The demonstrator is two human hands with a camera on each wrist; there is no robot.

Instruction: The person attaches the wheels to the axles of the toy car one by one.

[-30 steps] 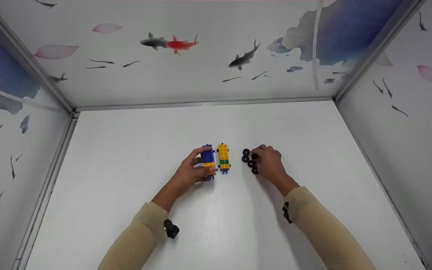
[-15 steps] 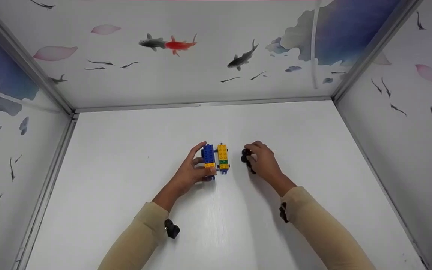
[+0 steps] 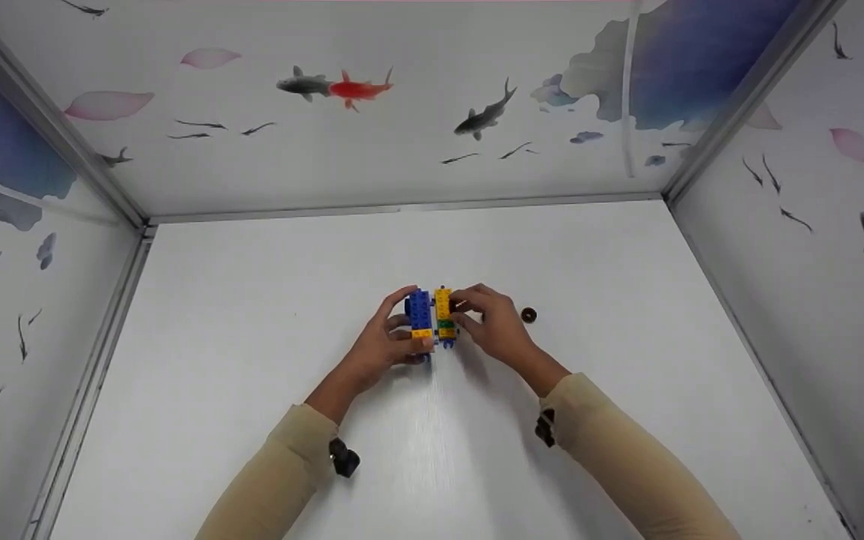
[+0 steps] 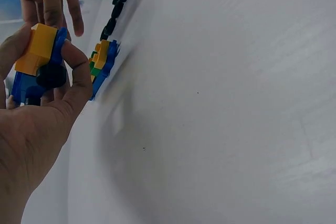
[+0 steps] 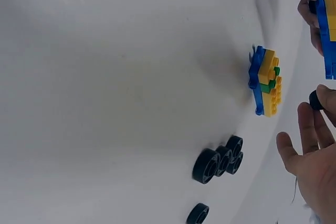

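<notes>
My left hand point(image 3: 376, 346) holds a toy car point(image 3: 418, 309) of blue and yellow bricks on a blue base, up off the table. A black wheel point(image 4: 51, 76) sits on the car's side in the left wrist view, beside the thumb. Between thumb and finger of my right hand point(image 3: 501, 326) is another black wheel point(image 5: 315, 100), close to the car's bare-looking side. A second toy car point(image 5: 269, 83), yellow and green on a blue base, stands on the table below the hands; in the head view the right fingertips overlap it.
Several loose black wheels point(image 5: 206, 165) lie grouped on the white table point(image 3: 267, 270), mostly hidden under my right hand in the head view. One more wheel point(image 3: 529, 315) lies apart to the right. Printed walls point(image 3: 402, 150) enclose the table's back and sides.
My right hand has moved left from the pile of wheels to the toy car, carrying one wheel. The left hand has stayed nearly in place, holding its car.
</notes>
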